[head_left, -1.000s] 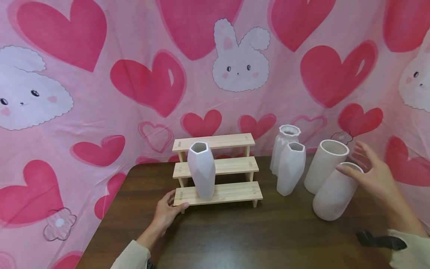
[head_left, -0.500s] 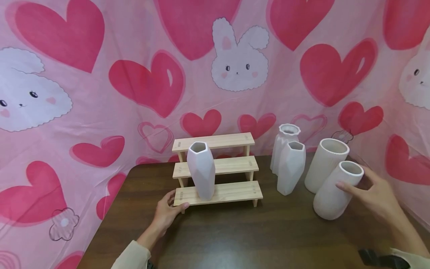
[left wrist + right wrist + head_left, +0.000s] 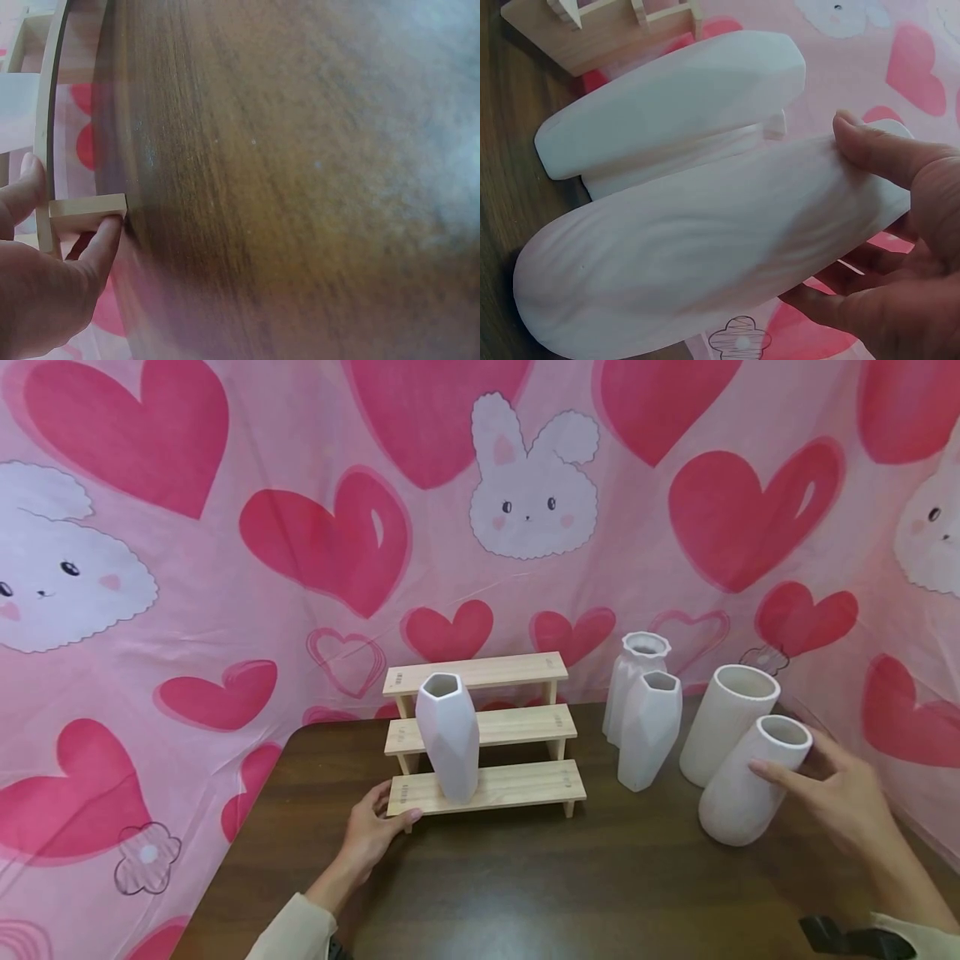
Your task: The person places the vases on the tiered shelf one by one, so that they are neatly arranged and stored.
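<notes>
One pink cloth [image 3: 300, 443] printed with hearts and rabbit faces hangs beyond the left fingers [image 3: 405, 820] and the right fingers [image 3: 772, 773]. Below both spreads a dark brown wood-grain desk [image 3: 525, 881]. Next in size is a pale three-tier wooden stand [image 3: 517, 787], reaching rightward from the left fingers. They are clamped on the left end of its lowest tier, the thumb over the front edge and, in the left wrist view, another finger against the short leg.

A white cylindrical vase [image 3: 723, 727] stands just left of the right fingers and behind them. Those fingers grip the upper part of the front vase [image 3: 744, 793], also white and round, with the thumb on the near side and the others round the far side; its body slopes down and leftward from them to the desk. One faceted vase [image 3: 448, 739] stands on the lowest tier, just right of the left fingers. Another faceted vase [image 3: 648, 735] is on the desk, left of the right fingers, with a fluted vase [image 3: 621, 697] behind it, farther from them.

Smaller are the left hand [image 3: 367, 839] and right hand [image 3: 847, 789]. A cream sleeve [image 3: 296, 931] lies behind the left fingers.
</notes>
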{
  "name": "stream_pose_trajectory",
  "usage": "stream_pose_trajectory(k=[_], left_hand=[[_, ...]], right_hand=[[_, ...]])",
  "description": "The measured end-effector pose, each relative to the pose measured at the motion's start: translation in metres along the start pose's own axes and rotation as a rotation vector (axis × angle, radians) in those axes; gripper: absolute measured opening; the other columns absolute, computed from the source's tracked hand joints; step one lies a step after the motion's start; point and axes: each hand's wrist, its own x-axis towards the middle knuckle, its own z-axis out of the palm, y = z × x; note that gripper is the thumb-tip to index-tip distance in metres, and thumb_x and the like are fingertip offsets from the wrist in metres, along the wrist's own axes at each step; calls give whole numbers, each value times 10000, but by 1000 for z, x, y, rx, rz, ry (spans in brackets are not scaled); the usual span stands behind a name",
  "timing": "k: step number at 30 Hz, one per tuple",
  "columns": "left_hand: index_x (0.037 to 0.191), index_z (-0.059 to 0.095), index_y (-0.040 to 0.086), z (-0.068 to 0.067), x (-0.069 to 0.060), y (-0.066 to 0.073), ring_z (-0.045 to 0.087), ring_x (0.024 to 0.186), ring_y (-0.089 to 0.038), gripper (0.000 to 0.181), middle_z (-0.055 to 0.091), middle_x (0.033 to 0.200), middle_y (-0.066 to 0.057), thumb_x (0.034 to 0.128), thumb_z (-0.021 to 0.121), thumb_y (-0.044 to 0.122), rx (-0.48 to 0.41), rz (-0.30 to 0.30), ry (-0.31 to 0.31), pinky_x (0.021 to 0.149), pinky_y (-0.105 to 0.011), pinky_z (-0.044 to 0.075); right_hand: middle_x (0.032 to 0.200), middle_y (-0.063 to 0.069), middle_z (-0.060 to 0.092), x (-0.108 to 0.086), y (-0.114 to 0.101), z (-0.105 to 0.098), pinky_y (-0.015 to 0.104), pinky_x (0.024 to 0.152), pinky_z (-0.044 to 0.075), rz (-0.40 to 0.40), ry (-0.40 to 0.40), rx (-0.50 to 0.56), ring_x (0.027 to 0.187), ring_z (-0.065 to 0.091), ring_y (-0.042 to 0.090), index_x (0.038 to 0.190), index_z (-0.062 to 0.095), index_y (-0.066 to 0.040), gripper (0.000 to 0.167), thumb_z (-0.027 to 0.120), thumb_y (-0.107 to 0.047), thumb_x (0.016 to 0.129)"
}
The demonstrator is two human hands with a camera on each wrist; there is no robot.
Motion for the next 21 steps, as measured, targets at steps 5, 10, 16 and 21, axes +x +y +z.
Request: stream_pose_trajectory(k=[5, 10, 16, 21], left_hand=[[1424, 405, 21, 0, -1, 1, 580, 1075, -284, 764, 514, 1346, -259, 802, 788, 245, -9, 4, 0, 848, -344, 517], [1424, 408, 23, 0, -2, 0, 577, 1081, -282, 764, 520, 1341, -258, 802, 787, 255, 3, -3, 1, 849, -346, 515], [1423, 410, 25, 1, -2, 0, 577, 1080, -280, 763, 529, 1333, -253, 801, 789, 254, -6, 2, 4, 846, -339, 514], [1425, 408, 28, 0, -1, 0, 572, 1105, -299, 757, 528, 1336, -247, 804, 785, 238, -18, 11, -1, 843, -338, 520]], right_hand=[[962, -365, 534, -3, -10, 2, 56, 648, 429, 33, 25, 21, 811, 530, -195, 1392, 525, -126, 660, 801, -213, 800], [950, -339, 551, -7, -21, 4, 110, 622, 448, 84, -11, 3, 799, 529, -153, 1403, 517, -180, 664, 790, -283, 807], [954, -324, 575, -8, -43, 12, 110, 631, 462, 51, -6, 11, 798, 558, -112, 1388, 536, -165, 640, 789, -269, 810], [943, -306, 613, -10, -62, 22, 116, 642, 468, 14, -8, 42, 807, 580, -75, 1337, 588, -144, 587, 802, -239, 799]])
